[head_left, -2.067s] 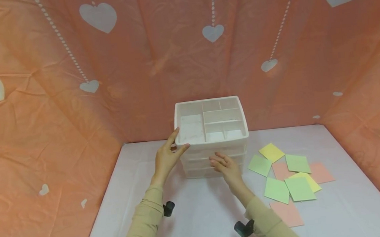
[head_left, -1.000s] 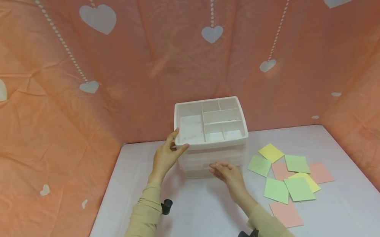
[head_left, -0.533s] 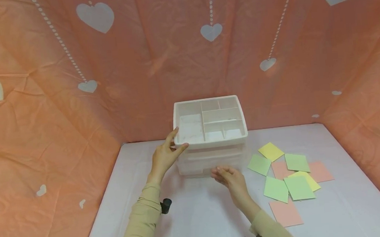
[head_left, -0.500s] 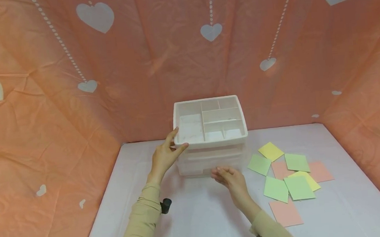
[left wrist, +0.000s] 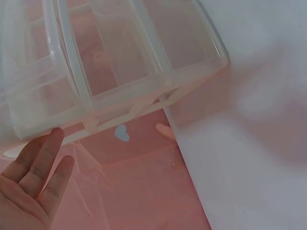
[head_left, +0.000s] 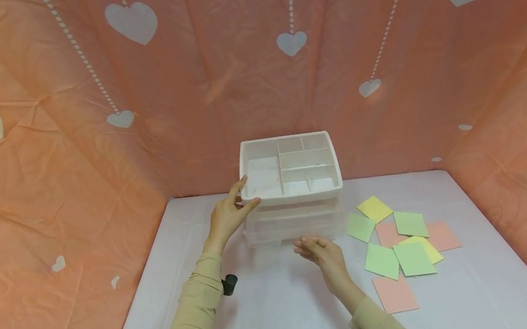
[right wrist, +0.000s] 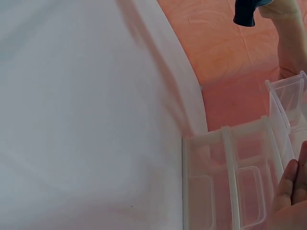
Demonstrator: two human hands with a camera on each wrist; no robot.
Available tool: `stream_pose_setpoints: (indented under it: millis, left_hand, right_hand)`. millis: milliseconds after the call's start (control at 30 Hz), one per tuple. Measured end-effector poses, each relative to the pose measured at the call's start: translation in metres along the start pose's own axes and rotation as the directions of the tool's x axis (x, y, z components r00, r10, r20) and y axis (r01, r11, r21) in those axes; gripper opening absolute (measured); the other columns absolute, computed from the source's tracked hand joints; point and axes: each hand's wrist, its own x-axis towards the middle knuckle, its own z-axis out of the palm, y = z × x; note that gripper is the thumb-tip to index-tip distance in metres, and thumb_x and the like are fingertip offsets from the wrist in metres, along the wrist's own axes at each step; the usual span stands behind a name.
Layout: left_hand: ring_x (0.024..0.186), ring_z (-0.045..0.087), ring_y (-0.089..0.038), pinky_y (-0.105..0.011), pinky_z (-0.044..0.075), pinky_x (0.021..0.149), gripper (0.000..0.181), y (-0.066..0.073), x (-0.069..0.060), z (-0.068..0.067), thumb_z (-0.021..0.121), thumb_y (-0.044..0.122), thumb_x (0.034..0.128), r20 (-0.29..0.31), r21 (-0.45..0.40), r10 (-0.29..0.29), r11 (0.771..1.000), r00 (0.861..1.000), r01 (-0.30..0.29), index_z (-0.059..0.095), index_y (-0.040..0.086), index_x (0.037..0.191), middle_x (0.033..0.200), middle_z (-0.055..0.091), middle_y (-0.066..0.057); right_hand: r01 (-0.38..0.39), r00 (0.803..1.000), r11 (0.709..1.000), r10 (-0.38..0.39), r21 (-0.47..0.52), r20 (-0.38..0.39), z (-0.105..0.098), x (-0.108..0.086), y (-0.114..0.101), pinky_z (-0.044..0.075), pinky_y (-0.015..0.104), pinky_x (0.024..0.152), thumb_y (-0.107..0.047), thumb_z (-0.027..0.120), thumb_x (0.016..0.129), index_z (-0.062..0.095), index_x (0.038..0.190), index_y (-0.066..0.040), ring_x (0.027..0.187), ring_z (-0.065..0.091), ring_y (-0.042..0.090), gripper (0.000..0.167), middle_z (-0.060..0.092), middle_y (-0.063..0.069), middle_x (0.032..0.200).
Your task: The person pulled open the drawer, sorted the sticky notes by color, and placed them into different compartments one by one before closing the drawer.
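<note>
A white plastic drawer organizer (head_left: 292, 196) with a divided top tray stands toward the back of the table. My left hand (head_left: 226, 218) holds its front left corner, thumb on the front rim and forefinger along the side. In the left wrist view, other fingers of the left hand (left wrist: 36, 179) lie fairly straight against the organizer's side. With bent fingers, my right hand (head_left: 322, 257) grips the front of a clear drawer (right wrist: 283, 108), which sticks out from the stack. The right fingertips' exact hold is partly hidden.
Several green, yellow and pink paper squares (head_left: 413, 258) lie overlapping on the white table (head_left: 268, 312), right of the organizer. An orange cloth (head_left: 217, 84) with white hearts hangs behind and along both sides.
My right hand has moved down the organizer's front and toward me, and the clear drawer has slid out with it. The left hand has stayed at the corner.
</note>
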Motion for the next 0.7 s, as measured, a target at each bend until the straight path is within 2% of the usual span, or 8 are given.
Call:
stream_pose_setpoints:
  millis: [500,700]
  left_hand:
    - [0.095,0.069,-0.024,-0.047,0.053,0.080,0.070,0.0000,-0.0008,0.0002,0.058,0.064,0.0794,-0.005,-0.016,0.004,1.000,1.000,-0.004,0.030,0.047,0.141,0.121,0.063,-0.015]
    - [0.095,0.069,-0.024,-0.047,0.053,0.079,0.069,-0.0016,-0.0006,0.0012,0.058,0.064,0.0797,-0.008,-0.021,0.007,1.000,1.000,-0.007,0.030,0.047,0.141,0.118,0.064,-0.016]
  right_hand:
    - [0.000,1.000,1.000,0.000,-0.008,-0.003,-0.0028,-0.0066,-0.0006,0.056,0.028,0.080,-0.020,0.069,0.083,0.065,0.091,-0.003,0.076,0.071,0.013,0.019,0.074,-0.002,0.080]
    - [0.010,1.000,1.000,-0.010,-0.030,0.003,-0.0032,-0.0082,-0.0008,0.056,0.028,0.079,-0.020,0.069,0.084,0.065,0.090,-0.003,0.075,0.071,0.013,0.018,0.073,-0.003,0.079]
